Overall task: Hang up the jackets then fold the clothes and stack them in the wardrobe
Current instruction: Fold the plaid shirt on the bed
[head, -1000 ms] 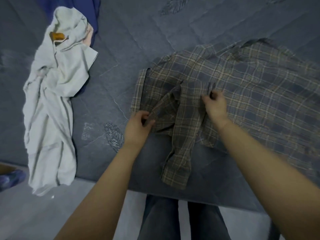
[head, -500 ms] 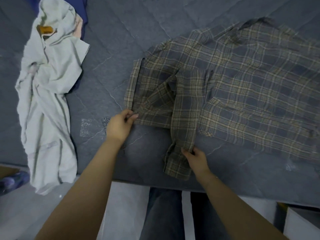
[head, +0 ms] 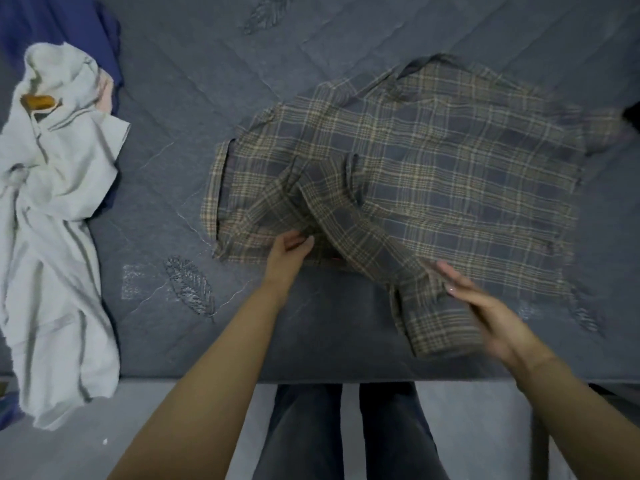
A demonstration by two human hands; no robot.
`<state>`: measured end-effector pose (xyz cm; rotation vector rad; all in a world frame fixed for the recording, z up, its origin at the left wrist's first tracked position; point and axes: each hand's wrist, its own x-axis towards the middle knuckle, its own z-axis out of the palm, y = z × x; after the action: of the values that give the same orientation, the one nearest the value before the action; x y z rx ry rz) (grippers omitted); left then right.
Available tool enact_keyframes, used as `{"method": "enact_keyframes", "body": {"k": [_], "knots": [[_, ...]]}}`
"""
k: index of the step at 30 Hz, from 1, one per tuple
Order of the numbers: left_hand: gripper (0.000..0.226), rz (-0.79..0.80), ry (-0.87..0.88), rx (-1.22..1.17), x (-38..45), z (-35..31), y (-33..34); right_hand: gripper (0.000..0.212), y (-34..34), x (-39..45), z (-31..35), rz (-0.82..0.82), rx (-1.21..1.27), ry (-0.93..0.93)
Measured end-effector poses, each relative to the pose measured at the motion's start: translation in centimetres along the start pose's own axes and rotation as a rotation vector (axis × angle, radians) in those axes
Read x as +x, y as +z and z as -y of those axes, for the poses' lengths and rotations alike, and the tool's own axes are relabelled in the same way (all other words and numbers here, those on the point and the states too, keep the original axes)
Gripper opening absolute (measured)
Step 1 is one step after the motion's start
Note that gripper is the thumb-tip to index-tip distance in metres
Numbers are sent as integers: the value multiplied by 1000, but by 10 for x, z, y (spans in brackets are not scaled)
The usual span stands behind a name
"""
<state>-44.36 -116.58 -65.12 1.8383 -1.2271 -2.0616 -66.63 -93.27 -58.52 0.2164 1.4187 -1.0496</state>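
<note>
Head view, read left to right, with the plaid shirt (head: 433, 174) as landmark. Far left of the shirt and well apart from it, a pale grey hooded garment (head: 55, 237) lies crumpled along the grey quilted bed cover (head: 194, 81), its lower end hanging over the near edge; a dark blue cloth (head: 69, 26) shows beyond its hood. At the shirt's near hem, left of centre, the left hand (head: 287, 254) has its fingers curled onto the fabric, apparently pinching the hem where the sleeve crosses it; whether a fold is fully gripped cannot be told. The shirt itself is spread flat on the cover, collar away from the person, one sleeve (head: 391, 258) drawn diagonally across the body toward the near right. At the cuff end of that sleeve, the right hand (head: 485, 313) is motion-blurred; its fingers are extended and nearly straight, lying along the cuff's edge, gripping nothing visible. Judged handling: the shirt is light, thin, limp woven cloth, which will slide and wrinkle easily. Best held at seams, cuff, hem or shoulder line, with flat palms smoothing each fold.
</note>
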Motion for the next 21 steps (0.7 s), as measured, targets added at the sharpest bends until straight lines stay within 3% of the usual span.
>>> {"method": "enact_keyframes", "body": {"k": [2, 5, 8, 10, 13, 16, 18, 21], "knots": [[48, 117, -155, -326, 3, -8, 15, 53, -23, -1, 24, -24, 84, -49], [43, 203, -197, -563, 7, -21, 31, 48, -60, 4, 58, -175, -136, -88], [33, 235, -210, -588, 10, -33, 52, 38, -94, 18, 77, -455, -483, -79], [43, 242, -228, -589, 11, -39, 66, 37, -112, 30, 82, -633, -681, -145], [55, 178, -269, -573, 14, -44, 85, 39, -125, 42, 78, -752, -739, -189], [49, 67, -288, -572, 17, -46, 98, 7, -124, 44, 57, -876, -562, -279], [34, -8, -291, -597, 18, -46, 103, 16, -114, 43, 35, -881, -329, -214], [17, -52, -278, -727, 17, -48, 108, 20, -91, 43, 1, -469, 242, 79]]}}
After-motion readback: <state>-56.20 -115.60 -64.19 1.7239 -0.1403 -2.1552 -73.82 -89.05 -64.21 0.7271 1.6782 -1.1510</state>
